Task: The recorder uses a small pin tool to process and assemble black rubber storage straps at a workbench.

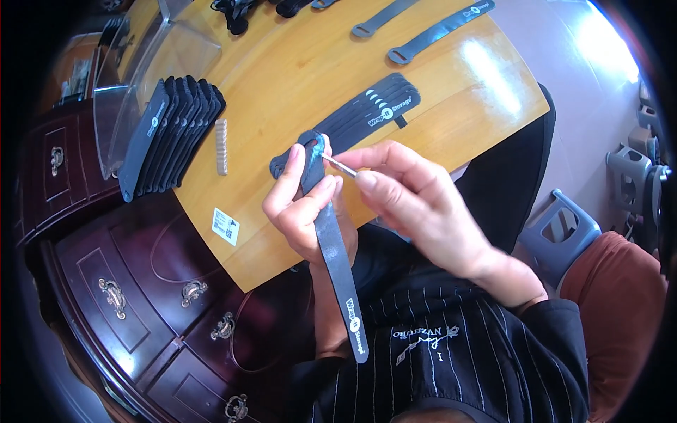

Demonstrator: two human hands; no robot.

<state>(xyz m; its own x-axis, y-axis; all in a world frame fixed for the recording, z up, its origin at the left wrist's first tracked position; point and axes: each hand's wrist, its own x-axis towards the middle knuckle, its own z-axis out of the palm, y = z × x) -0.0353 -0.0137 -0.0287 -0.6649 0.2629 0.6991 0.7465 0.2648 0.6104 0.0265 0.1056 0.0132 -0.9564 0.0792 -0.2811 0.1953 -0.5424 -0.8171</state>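
Observation:
A long dark grey strap [336, 264] with white print near its tapered tail hangs downward from my left hand [300, 211]. My left fingers are closed round its upper part, just below the end with the slot. My right hand [427, 211] pinches a slim, light metal tool [341, 166] between thumb and fingers. The tool's tip meets the strap's edge beside the slotted end; its exact kind is too small to make out. Behind my left hand, a fanned stack of similar dark straps [352, 116] lies on the wooden table [282, 84].
A leaning row of dark straps [169, 141] stands at the left beside a clear plastic panel [113, 127]. Near it lie a narrow brown strip [222, 146] and a white label [226, 226]. Two loose straps [441, 35] rest far right. Dark drawers [116, 296] and a grey stool [564, 229] flank the table.

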